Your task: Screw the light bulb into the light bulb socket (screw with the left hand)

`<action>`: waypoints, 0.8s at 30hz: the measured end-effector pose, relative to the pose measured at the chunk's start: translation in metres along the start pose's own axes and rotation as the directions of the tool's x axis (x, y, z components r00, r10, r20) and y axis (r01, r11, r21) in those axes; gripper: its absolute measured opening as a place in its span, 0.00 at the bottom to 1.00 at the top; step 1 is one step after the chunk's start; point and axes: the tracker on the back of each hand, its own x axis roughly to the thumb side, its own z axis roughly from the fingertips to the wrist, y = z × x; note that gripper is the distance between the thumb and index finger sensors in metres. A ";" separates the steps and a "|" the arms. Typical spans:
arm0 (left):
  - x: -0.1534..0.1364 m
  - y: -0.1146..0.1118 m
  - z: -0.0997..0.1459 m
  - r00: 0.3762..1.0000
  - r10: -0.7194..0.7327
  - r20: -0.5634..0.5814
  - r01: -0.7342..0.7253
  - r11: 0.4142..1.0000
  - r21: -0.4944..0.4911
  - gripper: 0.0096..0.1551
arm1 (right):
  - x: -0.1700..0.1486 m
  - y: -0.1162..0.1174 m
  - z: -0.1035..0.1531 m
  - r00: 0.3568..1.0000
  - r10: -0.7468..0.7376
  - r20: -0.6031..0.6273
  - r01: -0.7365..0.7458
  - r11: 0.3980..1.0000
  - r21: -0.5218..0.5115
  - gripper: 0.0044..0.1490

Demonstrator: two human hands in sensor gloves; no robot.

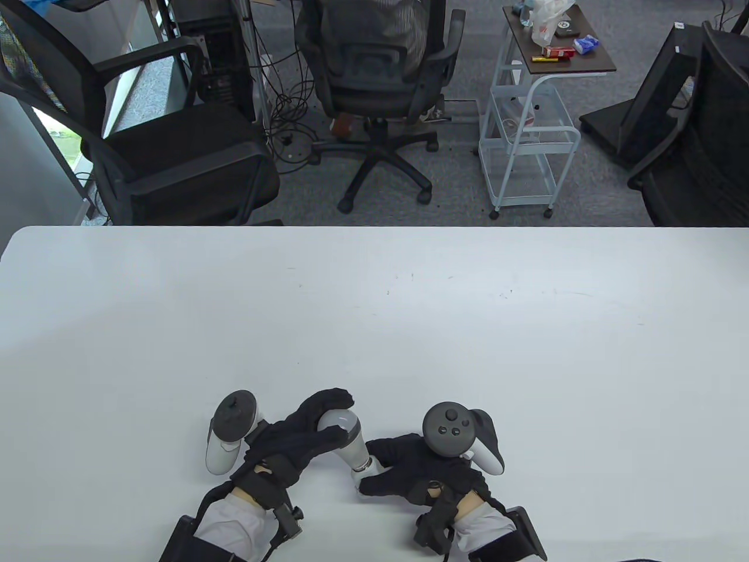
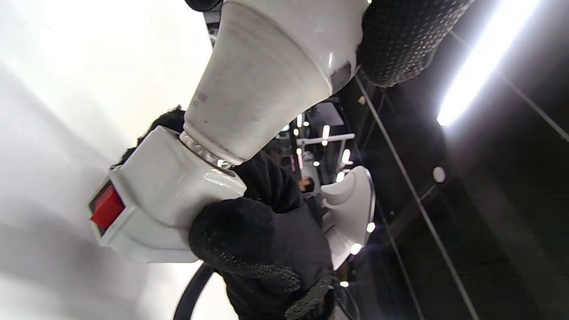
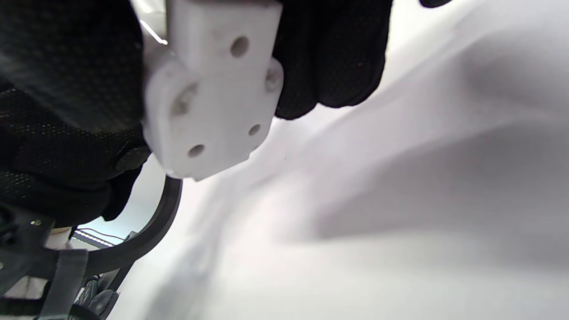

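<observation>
- The left hand [image 1: 304, 436] wraps closed around the light bulb [image 1: 345, 430].
- The right hand [image 1: 409, 468] grips the white socket [image 2: 164, 195], bulb seated in it.

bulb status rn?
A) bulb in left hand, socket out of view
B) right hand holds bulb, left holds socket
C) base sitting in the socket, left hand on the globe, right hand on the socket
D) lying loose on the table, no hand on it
C: in the left wrist view the light bulb has its metal base in the socket; the table view shows the left hand gripping the globe and the right hand holding the socket.
</observation>
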 end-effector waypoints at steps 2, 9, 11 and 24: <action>-0.002 0.001 -0.001 0.995 0.089 0.045 -0.087 0.995 -0.040 0.39 | 0.000 0.000 0.000 0.999 -0.029 0.022 0.028 0.999 0.018 0.40; -0.004 0.000 -0.003 0.978 0.198 0.060 -0.190 0.975 -0.119 0.43 | -0.002 0.001 -0.002 0.996 -0.077 0.042 0.075 0.996 0.044 0.40; -0.005 -0.001 -0.003 0.984 0.172 0.042 -0.165 0.979 -0.123 0.44 | -0.002 0.001 -0.001 0.997 -0.070 0.041 0.069 0.997 0.034 0.40; -0.002 0.001 0.000 0.999 0.035 0.019 -0.035 0.999 -0.012 0.40 | 0.003 -0.001 0.001 0.999 -0.001 0.033 0.002 1.000 -0.015 0.40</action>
